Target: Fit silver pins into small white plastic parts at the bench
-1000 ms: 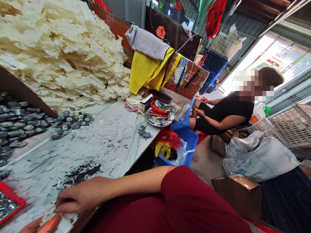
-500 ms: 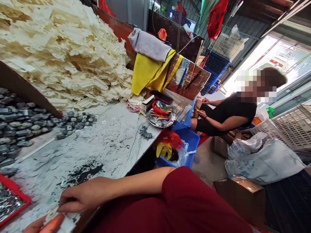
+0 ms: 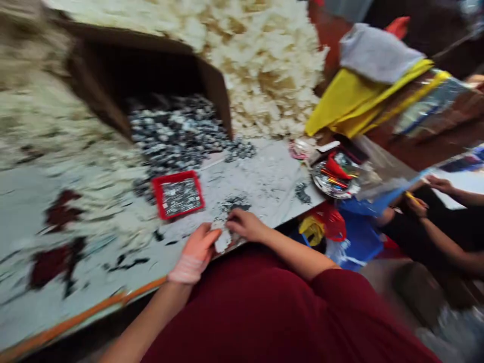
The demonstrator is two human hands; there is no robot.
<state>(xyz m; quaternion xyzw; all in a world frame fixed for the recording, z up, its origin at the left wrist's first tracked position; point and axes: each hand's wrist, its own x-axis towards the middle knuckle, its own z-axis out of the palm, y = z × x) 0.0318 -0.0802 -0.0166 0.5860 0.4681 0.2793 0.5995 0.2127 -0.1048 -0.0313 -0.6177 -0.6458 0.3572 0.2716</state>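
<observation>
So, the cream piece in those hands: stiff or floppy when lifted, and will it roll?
The cream moulded piece, held between the left hand and right hand, looks like plastic, so probably light and fairly stiff. The steep heap of similar pieces suggests they hold their shape. It looks flat, so it would likely slide, not roll; blur hides its edges.

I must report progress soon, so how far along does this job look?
Hard to judge exactly, as the view is blurred. Seemingly done: metal parts sit in the red tray. In hand: a white plastic piece between the left hand and right hand. Left: a big heap of cream plastic pieces and dark metal parts in the cardboard box.
</observation>
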